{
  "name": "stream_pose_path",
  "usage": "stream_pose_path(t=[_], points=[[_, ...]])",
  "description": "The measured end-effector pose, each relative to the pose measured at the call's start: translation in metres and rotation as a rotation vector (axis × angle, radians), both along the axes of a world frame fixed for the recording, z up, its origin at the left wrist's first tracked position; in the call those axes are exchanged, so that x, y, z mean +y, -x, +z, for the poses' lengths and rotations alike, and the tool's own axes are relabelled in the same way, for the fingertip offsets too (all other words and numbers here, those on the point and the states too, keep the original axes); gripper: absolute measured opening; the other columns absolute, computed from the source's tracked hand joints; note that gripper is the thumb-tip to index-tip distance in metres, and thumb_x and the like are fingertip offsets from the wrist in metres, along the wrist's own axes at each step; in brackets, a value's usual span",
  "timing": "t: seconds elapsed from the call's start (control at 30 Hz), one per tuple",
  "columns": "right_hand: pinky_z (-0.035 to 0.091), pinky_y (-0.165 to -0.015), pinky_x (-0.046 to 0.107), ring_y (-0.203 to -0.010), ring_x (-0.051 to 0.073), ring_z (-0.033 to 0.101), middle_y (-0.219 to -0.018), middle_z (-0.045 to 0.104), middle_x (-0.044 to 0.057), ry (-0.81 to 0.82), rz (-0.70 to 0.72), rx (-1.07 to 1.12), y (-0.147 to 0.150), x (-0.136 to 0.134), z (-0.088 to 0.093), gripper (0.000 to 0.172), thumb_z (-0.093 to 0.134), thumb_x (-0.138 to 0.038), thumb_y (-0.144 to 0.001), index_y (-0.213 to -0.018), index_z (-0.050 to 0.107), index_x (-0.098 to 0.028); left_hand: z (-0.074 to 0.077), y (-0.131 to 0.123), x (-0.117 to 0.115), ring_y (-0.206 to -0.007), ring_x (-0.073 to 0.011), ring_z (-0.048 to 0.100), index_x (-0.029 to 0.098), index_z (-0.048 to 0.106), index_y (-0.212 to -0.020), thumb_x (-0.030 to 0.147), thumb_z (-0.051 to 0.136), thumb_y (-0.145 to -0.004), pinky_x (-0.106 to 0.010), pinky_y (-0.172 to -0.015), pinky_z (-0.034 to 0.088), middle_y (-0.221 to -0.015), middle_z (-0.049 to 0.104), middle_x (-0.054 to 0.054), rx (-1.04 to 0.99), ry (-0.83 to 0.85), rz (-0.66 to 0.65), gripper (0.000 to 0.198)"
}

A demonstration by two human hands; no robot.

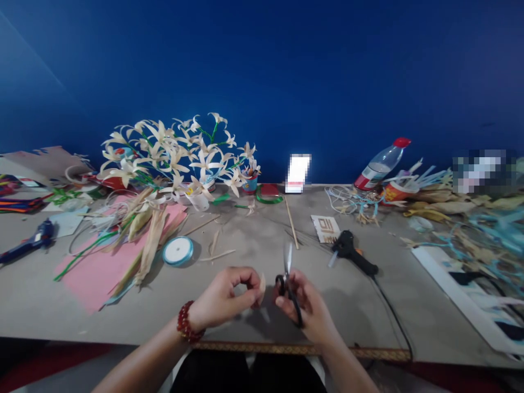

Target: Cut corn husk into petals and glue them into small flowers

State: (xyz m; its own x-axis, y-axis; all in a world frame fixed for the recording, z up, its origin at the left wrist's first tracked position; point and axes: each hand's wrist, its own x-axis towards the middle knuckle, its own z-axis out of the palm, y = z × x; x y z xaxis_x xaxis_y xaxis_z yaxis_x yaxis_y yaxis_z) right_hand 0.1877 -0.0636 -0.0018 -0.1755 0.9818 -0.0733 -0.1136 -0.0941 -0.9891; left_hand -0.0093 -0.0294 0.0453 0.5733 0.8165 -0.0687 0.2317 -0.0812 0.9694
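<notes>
Between the thumb and fingers of my left hand is a small pale piece of corn husk, its tip pointing up. A red bead bracelet circles that wrist. My right hand grips a pair of scissors with black handles, the metal blades pointing up and away from me. A narrow gap separates the two hands above the grey table. Left of them lie a roll of pale blue ribbon and a few thin husk strips.
Pale husk flowers on green stems stand at the back. Dried husks lie on pink paper. A black glue gun with a cord, a plastic bottle and a white power strip are to the right; a blue glue gun is far left.
</notes>
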Motion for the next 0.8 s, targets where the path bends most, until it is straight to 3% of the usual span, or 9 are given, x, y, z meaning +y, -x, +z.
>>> stream_pose_path(t=[0.1, 0.23, 0.43, 0.67, 0.8], points=[[0.048, -0.068, 0.026, -0.074, 0.015, 0.060, -0.087, 0.064, 0.003, -0.040, -0.016, 0.079, 0.007, 0.010, 0.011, 0.034, 0.075, -0.039, -0.073, -0.090, 0.051, -0.022, 0.000, -0.002, -0.001, -0.063, -0.0122, 0.058, 0.015, 0.060, -0.071, 0.020, 0.056, -0.082, -0.021, -0.064, 0.044, -0.066, 0.065, -0.001, 0.046, -0.030, -0.031, 0.013], [0.048, -0.064, 0.025, -0.068, 0.014, 0.059, -0.078, 0.062, 0.000, -0.016, 0.003, 0.071, 0.013, 0.017, 0.020, 0.036, 0.079, -0.031, -0.068, -0.089, 0.051, -0.021, 0.003, -0.002, 0.000, -0.064, -0.0121, 0.058, 0.015, 0.062, -0.072, 0.020, 0.057, -0.080, -0.021, -0.065, 0.045, -0.068, 0.066, -0.001, 0.095, -0.095, -0.061, 0.011], [0.047, -0.062, 0.027, -0.068, 0.016, 0.059, -0.079, 0.063, 0.001, 0.035, -0.047, 0.173, 0.013, 0.014, 0.016, 0.040, 0.083, -0.032, -0.063, -0.085, 0.051, -0.021, 0.007, 0.004, 0.005, -0.071, -0.0146, 0.060, 0.015, 0.061, -0.076, 0.017, 0.056, -0.081, -0.023, -0.069, 0.045, -0.072, 0.066, -0.002, 0.078, -0.063, 0.002, 0.007], [0.041, -0.052, 0.024, -0.056, 0.012, 0.050, -0.071, 0.058, -0.002, -0.003, -0.212, 0.185, 0.021, 0.008, 0.014, 0.034, 0.079, -0.033, -0.067, -0.085, 0.053, -0.021, -0.013, -0.011, -0.009, -0.074, -0.0137, 0.056, 0.016, 0.058, -0.091, 0.031, 0.065, -0.082, -0.024, -0.069, 0.044, -0.081, 0.061, -0.003, -0.409, 0.213, 0.235, 0.020], [0.042, -0.052, 0.023, -0.057, 0.012, 0.052, -0.070, 0.057, -0.002, -0.032, -0.264, 0.195, 0.028, 0.009, 0.013, 0.031, 0.077, -0.035, -0.069, -0.084, 0.053, -0.020, -0.024, -0.024, -0.018, -0.075, -0.0135, 0.056, 0.016, 0.060, -0.086, 0.030, 0.068, -0.081, -0.025, -0.073, 0.045, -0.079, 0.061, -0.002, -0.516, 0.217, 0.332, 0.017]])
